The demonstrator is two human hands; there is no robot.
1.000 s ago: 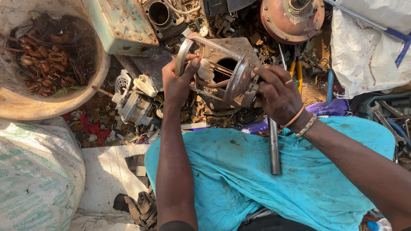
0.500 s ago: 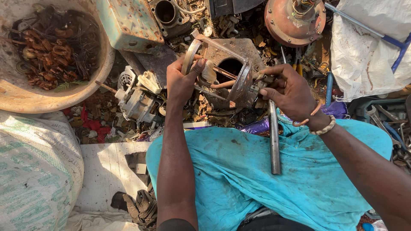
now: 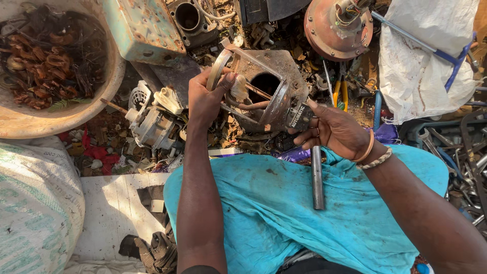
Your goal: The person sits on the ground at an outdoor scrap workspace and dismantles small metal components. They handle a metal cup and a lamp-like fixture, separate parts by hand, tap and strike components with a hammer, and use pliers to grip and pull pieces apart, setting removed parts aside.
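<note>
**Two hands on the metal frame assembly, held above your lap**

Head view: Both of your hands carry one rusty metal frame assembly, a cage of thin bars between two round end plates, lifted over the scrap pile just beyond your knees. Your left hand has its fingers wrapped round the left end ring, thumb pressed on the pale knob inside the cage. Your right hand takes the right end: its fingers are curled loosely under the small dark block fixed there, index finger stretched along its top, more a steadying touch than a firm clamp.

A steel rod lies loose on the blue cloth over your lap, just below your right hand and not touched by it. Far left sits a large basin of copper coils; a broken small motor lies on the ground left of your left arm. Yellow-handled pliers lie in the scrap beyond your right hand, and a white sack stands far right.

By the look of it, you are in the inspecting and turning step of stripping this part. Whatever comes next asks for a firm left-hand hold on the ring, so the right hand can let go of the block; the rod and pliers are the nearest tools.
</note>
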